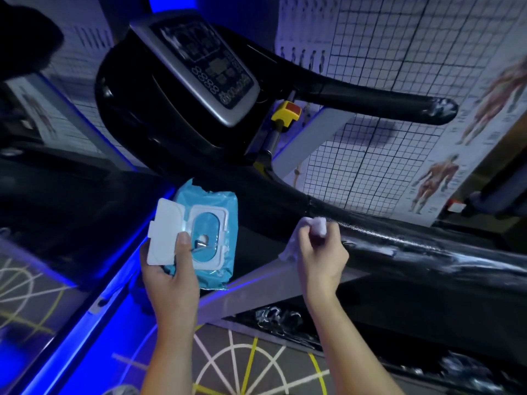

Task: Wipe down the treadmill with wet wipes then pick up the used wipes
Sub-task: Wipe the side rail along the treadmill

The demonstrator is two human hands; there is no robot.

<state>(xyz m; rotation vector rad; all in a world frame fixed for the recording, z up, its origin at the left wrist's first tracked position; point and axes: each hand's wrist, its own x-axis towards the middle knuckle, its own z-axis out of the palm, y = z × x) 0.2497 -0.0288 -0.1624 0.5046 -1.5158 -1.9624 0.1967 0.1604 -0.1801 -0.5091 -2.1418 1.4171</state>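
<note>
white wipe (pixel 318 227) in right hand (pixel 320 256)

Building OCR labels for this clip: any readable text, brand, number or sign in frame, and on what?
None can be read.
Treadmill console: digits and markings blurred.
Wipes pack: no legible print.
Anatomy posters: captions too small.

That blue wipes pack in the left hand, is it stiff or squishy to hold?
Probably squishy: the pack has crinkled film. Its white lid looks rigid and stands open, so it may flap. The left hand holds it alone, so likely light.
</note>
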